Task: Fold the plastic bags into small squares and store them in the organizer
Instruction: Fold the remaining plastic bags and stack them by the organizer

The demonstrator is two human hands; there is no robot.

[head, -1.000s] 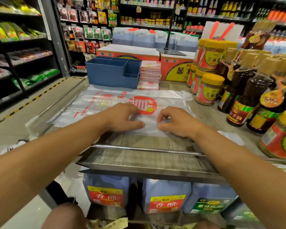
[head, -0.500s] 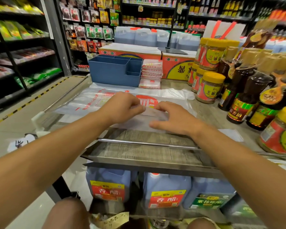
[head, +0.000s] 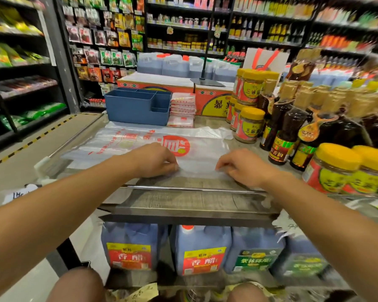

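Plastic bag (head: pixel 140 142) lay flat on the shelf top (head: pixel 183 199), near edge toward me. Left hand (head: pixel 155 160) and right hand (head: pixel 244 166) pinched that edge with curled fingers, apart, so the fold would lift evenly. Blue organizer (head: pixel 138 107) waited beyond, folded squares (head: pixel 182 110) stacked beside it.

Materials & finish
Bag (head: pixel 140 142): thin glossy translucent plastic; organizer (head: pixel 138 107): matt blue plastic; table (head: pixel 183 201): wood-grain w/ shiny metal rail (head: pixel 190 188).

Bottles (head: pixel 292 127) crowd right — left open
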